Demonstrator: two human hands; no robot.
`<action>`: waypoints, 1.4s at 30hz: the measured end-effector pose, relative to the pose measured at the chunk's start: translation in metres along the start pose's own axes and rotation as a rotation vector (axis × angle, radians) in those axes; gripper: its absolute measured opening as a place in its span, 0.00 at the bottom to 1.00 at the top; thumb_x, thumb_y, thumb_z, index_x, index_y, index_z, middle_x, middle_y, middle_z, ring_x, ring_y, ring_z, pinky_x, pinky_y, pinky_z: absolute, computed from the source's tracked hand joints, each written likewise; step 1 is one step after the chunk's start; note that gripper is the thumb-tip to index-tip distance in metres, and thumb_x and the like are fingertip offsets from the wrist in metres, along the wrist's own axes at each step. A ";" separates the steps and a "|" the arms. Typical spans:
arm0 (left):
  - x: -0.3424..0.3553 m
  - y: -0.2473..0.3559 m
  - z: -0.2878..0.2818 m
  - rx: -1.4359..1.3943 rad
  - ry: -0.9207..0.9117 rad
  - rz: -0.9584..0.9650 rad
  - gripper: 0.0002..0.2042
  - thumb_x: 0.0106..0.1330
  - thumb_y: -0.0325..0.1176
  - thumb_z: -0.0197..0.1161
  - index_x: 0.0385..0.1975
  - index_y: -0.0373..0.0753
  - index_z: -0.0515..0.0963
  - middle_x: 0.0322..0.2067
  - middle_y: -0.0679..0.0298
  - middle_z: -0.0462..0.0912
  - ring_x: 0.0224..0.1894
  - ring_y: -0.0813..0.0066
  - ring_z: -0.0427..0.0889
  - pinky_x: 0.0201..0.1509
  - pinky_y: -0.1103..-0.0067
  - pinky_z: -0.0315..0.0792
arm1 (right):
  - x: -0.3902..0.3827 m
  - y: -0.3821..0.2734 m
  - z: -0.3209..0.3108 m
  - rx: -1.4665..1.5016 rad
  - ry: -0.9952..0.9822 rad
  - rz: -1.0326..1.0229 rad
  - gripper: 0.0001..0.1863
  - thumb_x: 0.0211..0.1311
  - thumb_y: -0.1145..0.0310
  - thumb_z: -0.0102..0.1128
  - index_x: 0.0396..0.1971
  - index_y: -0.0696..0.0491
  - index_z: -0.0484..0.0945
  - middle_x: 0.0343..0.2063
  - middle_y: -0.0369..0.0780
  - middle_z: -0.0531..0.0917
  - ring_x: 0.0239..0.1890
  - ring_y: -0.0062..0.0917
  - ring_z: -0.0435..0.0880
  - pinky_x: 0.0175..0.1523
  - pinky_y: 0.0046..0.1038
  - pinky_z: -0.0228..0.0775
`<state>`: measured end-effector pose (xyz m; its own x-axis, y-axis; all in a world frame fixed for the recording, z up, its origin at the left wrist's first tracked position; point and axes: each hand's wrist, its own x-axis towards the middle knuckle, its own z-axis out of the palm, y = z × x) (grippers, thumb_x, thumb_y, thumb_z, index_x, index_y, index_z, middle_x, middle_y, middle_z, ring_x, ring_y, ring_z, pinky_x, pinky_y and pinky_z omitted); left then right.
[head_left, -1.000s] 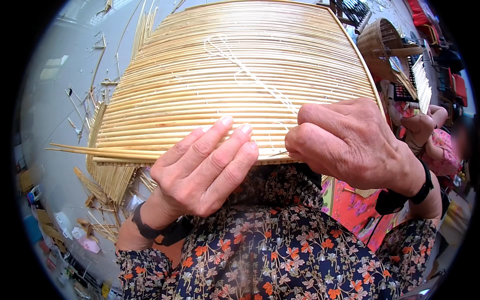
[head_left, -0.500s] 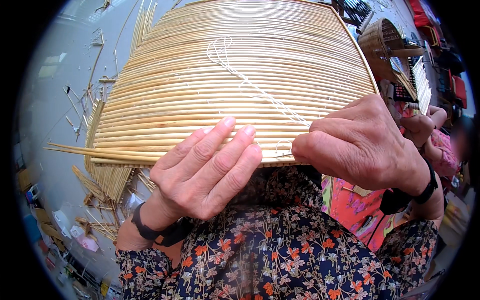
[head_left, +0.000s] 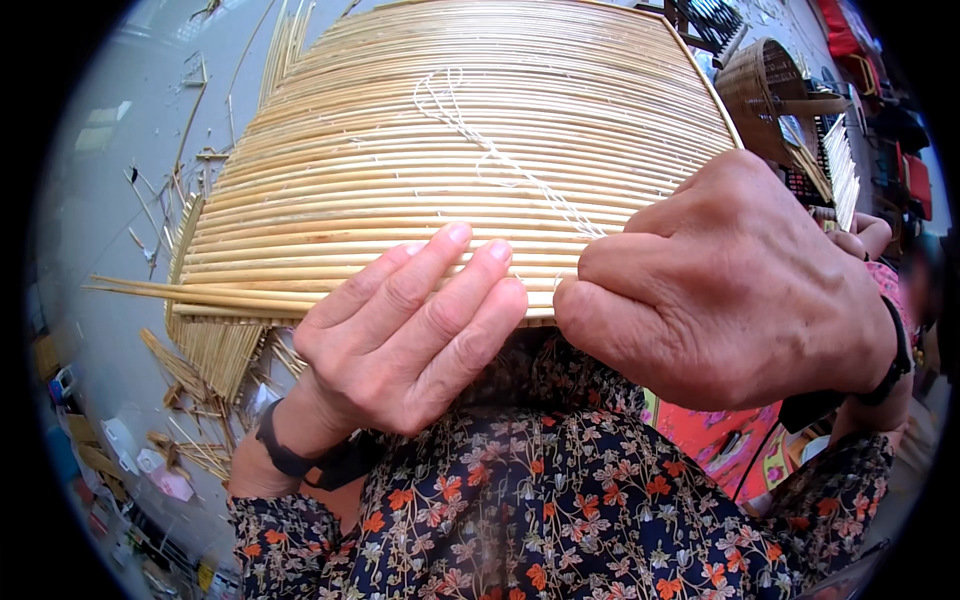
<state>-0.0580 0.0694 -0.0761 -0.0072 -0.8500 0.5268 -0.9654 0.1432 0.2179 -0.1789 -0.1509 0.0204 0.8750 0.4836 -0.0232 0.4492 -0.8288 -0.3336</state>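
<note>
A mat of pale, thin stalks point(head_left: 460, 160) laid side by side spans the view up to my body, with short white stitches across it. My left hand point(head_left: 410, 320) lies on its near edge with fingers stretched out, pressing the last stalks. Close to its right, my right hand point(head_left: 730, 285) is closed in a pinch at the same edge. A looped white thread point(head_left: 540, 190) lies over the mat and runs in under the right fist. The right fingertips are hidden, so any needle there does not show. Loose stalk ends point(head_left: 130, 288) stick out at the left.
Bundles of stalks point(head_left: 220, 355) and scraps lie on the grey floor point(head_left: 110, 220) at the left. A woven basket point(head_left: 755, 90) stands at the back right. Another person's arm point(head_left: 870, 235) shows beyond my right hand. Red flowered cloth point(head_left: 720, 440) lies below my right wrist.
My right hand has come left and nearer the camera, closer to my left fingers, covering the small curved piece seen by its fingertips before. The left hand has barely moved.
</note>
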 end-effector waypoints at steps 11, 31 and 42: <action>-0.005 -0.005 -0.003 -0.003 -0.024 -0.007 0.09 0.63 0.31 0.67 0.41 0.39 0.89 0.41 0.61 0.91 0.47 0.62 0.92 0.48 0.74 0.85 | 0.028 0.012 -0.001 -0.052 -0.114 -0.067 0.08 0.49 0.71 0.65 0.23 0.53 0.73 0.15 0.38 0.70 0.15 0.32 0.75 0.20 0.35 0.66; 0.009 -0.018 0.002 -0.004 0.054 0.084 0.12 0.59 0.31 0.71 0.44 0.39 0.89 0.42 0.61 0.91 0.46 0.63 0.92 0.45 0.72 0.85 | 0.014 0.005 -0.009 -0.137 -0.107 0.060 0.08 0.60 0.69 0.62 0.28 0.54 0.73 0.20 0.41 0.76 0.23 0.36 0.83 0.27 0.38 0.73; 0.004 -0.023 0.008 -0.006 0.091 0.078 0.12 0.59 0.30 0.71 0.42 0.37 0.89 0.42 0.60 0.91 0.46 0.62 0.92 0.46 0.70 0.85 | 0.013 0.002 0.016 -0.134 -0.098 0.129 0.07 0.67 0.69 0.58 0.32 0.56 0.74 0.22 0.43 0.79 0.25 0.38 0.86 0.28 0.40 0.75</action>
<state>-0.0374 0.0585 -0.0853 -0.0583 -0.7869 0.6143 -0.9612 0.2104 0.1784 -0.1699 -0.1418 0.0039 0.9081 0.3903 -0.1518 0.3600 -0.9127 -0.1933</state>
